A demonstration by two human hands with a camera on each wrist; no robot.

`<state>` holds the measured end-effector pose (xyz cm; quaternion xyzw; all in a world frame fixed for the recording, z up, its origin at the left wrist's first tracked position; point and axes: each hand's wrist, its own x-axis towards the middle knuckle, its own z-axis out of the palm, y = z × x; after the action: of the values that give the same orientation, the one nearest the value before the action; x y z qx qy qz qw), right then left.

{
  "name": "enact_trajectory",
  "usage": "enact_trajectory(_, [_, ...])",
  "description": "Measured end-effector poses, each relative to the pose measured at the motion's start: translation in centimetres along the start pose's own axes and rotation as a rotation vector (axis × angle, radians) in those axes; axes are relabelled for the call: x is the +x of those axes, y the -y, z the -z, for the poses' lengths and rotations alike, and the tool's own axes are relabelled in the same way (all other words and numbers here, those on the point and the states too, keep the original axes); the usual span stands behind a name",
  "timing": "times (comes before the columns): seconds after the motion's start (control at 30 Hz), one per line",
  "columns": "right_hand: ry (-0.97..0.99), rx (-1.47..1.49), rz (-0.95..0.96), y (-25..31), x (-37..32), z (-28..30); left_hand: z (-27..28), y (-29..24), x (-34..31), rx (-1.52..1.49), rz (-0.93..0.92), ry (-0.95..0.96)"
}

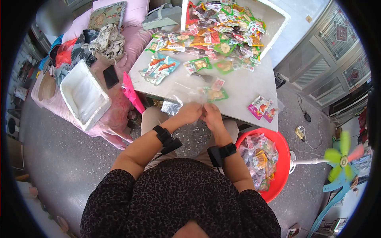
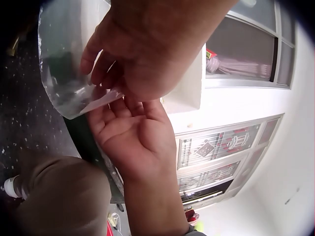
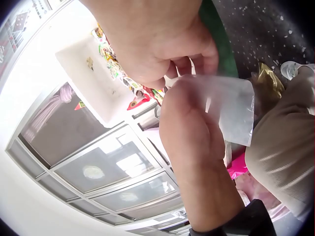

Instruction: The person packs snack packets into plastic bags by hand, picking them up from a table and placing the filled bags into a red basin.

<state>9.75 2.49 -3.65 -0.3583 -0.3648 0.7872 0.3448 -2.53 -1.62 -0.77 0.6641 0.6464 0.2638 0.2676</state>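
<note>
A clear plastic bag [image 1: 179, 92] hangs at the front edge of the table [image 1: 248, 81], its edge held between both hands. My left hand [image 1: 191, 112] pinches the bag's edge with curled fingers, and my right hand [image 1: 213, 117] grips it right beside. In the left wrist view the transparent film [image 2: 61, 78] spreads out from the fingertips and looks flat. The right wrist view shows the bag [image 3: 237, 110] sticking out past the left hand [image 3: 189, 123]. Just beyond the hands lies a green-edged snack packet [image 1: 217, 94].
Many small snack packets [image 1: 206, 37] spill from a white foam box [image 1: 278, 18]. A blue-white packet [image 1: 160, 68] lies left, pink packets [image 1: 260, 108] right. A red basin [image 1: 282, 158] of packets stands by the right leg, near a fan [image 1: 343, 160]. Another foam box [image 1: 85, 95] sits on the bed.
</note>
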Motion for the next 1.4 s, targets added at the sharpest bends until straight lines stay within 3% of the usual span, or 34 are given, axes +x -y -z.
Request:
enact_trajectory(0.43, [0.125, 0.140, 0.027, 0.2, -1.1, -0.9, -0.3, -0.8, -0.8, -0.205, 0.045, -0.166])
enact_trajectory(0.73, [0.087, 0.208, -0.011, -0.1, -0.9, -0.6, -0.7, -0.3, -1.3, -0.840, 0.292, -0.014])
enact_trajectory(0.93, [0.112, 0.283, -0.020, 0.0, -1.2, -0.4, 0.2, 0.2, -1.7, -1.167, 0.275, 0.031])
enact_trajectory(1.03, [0.085, 0.276, -0.030, 0.5, -1.4, -0.5, 0.2, -0.1, -1.9, -0.912, 0.318, -0.244])
enact_trajectory(1.23, [0.068, 0.028, 0.033, 1.3, -0.1, -2.9, 5.1, -2.4, -2.9, 0.407, -0.333, -0.735])
enact_trajectory(1.27, [0.067, 0.026, 0.036, 1.6, 0.0, -3.8, 6.2, -2.9, -2.8, 0.454, -0.429, -0.782])
enact_trajectory(1.4, [0.084, -0.017, 0.139, 1.7, 1.7, -6.2, 8.2, -3.1, -2.1, 0.558, -0.494, -0.765])
